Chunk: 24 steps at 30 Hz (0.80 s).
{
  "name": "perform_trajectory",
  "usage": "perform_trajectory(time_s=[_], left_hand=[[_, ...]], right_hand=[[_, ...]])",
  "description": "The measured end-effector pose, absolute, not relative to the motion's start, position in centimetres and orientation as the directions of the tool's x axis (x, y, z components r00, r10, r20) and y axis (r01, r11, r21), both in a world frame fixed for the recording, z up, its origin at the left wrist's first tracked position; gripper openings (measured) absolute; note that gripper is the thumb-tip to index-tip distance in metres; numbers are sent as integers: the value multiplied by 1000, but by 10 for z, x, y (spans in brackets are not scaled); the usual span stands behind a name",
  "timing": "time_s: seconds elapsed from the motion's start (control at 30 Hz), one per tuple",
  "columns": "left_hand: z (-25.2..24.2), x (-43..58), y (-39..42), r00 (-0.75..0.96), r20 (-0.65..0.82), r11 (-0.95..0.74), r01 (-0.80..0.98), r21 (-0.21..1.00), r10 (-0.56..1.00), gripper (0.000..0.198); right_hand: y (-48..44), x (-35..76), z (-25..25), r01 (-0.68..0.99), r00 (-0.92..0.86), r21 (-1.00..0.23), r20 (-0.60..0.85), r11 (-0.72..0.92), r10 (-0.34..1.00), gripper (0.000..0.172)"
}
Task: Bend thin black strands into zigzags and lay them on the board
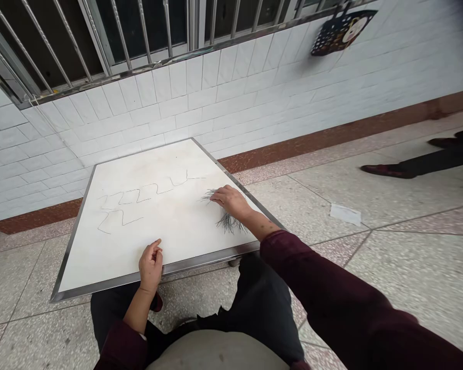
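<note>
A low white table [100,257] with a metal rim stands before me. My right hand [231,199] rests on a bundle of thin dark needle-like strands [227,221] near the table's right edge, its fingers pressed together on the strands. Thin dark strands [139,198] laid end to end form zigzag lines across the table's middle. My left hand [151,264] lies at the front edge, fingers curled with fingertip and thumb pinched; anything in them is too small to see.
A white tiled wall [254,82] with a barred window [111,36] rises behind the table. Another person's legs and shoes [420,164] lie on the floor at the right. A scrap of paper [345,213] lies on the tiles.
</note>
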State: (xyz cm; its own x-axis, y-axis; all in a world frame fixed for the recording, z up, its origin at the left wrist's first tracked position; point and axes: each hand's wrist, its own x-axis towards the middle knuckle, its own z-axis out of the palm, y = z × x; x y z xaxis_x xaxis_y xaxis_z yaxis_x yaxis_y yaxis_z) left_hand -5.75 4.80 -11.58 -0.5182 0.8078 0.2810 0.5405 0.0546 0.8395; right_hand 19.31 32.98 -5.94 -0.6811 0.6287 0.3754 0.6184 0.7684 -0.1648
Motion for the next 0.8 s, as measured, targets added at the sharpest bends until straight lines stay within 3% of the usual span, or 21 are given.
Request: perform_trajectory(time_s=[0.1,0.37,0.5,0.6,0.7,0.8], left_hand=[[-116,-58,48,-520,286,51,541,839,805,35],[-116,-59,48,-525,266,43,503,863,809,35],[-111,-60,49,-527,238,37,458,888,816,35],[-101,-57,50,-516,187,39,394,918,836,36],[-84,-48,45,-495,142,34,330,944,857,42],[-69,-36,36,-376,78,-4,192,981,923,47]], right_hand=[[327,198,-54,541,-702,-156,458,827,546,24],[315,209,-18,544,-669,-109,542,832,509,32],[293,198,-3,551,-565,-180,638,815,523,36],[255,172,-2,374,-681,-210,600,903,421,37],[206,143,-8,72,-855,-184,494,980,156,33],[167,122,-20,-36,-889,-194,455,980,57,26]])
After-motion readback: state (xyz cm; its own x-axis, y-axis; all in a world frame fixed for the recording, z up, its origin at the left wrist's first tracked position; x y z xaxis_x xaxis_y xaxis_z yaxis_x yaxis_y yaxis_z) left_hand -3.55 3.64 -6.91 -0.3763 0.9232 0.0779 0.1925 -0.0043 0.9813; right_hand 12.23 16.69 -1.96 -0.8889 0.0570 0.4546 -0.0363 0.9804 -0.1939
